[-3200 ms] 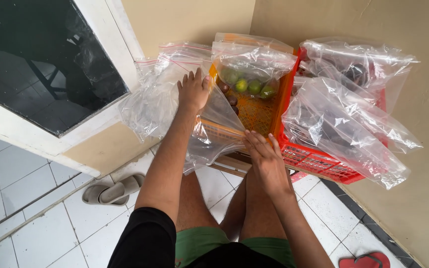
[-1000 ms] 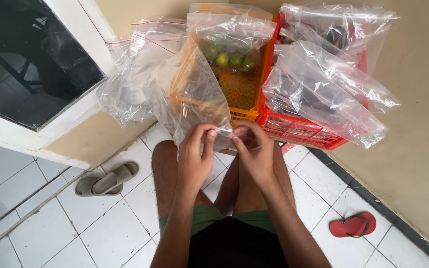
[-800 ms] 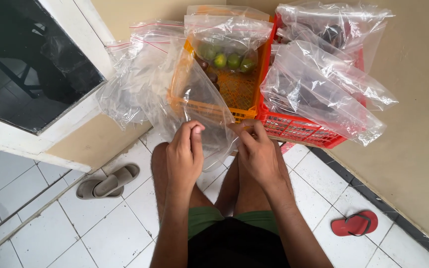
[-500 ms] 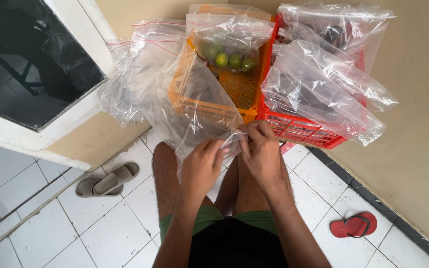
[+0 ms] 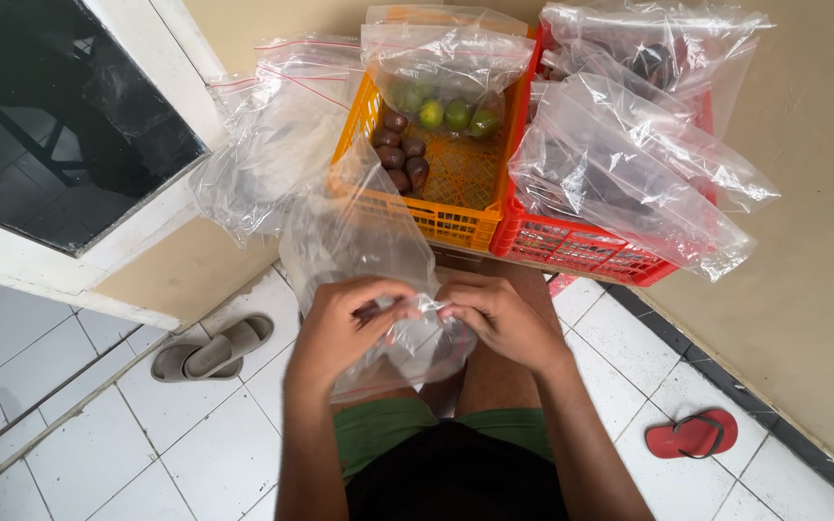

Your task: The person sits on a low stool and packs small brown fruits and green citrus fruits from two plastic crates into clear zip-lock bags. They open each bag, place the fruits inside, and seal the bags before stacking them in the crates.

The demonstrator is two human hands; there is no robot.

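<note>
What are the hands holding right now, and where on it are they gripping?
Both the left hand and the right hand hold one clear plastic bag, pinching it at its near edge with the fingers, over the person's lap.

clear zip bag (image 5: 369, 251), empty and crinkly, pinched at its mouth and hanging over the knees, just before the orange crate (image 5: 436, 217)

Pretty cramped up front: the orange crate (image 5: 455, 207) and red crate (image 5: 571, 246) sit side by side, draped in clear bags (image 5: 629, 164). Wall on the right, window frame (image 5: 147, 232) left. Open tiled floor (image 5: 79, 444) lower left, apart from a grey sandal (image 5: 212, 349).
</note>
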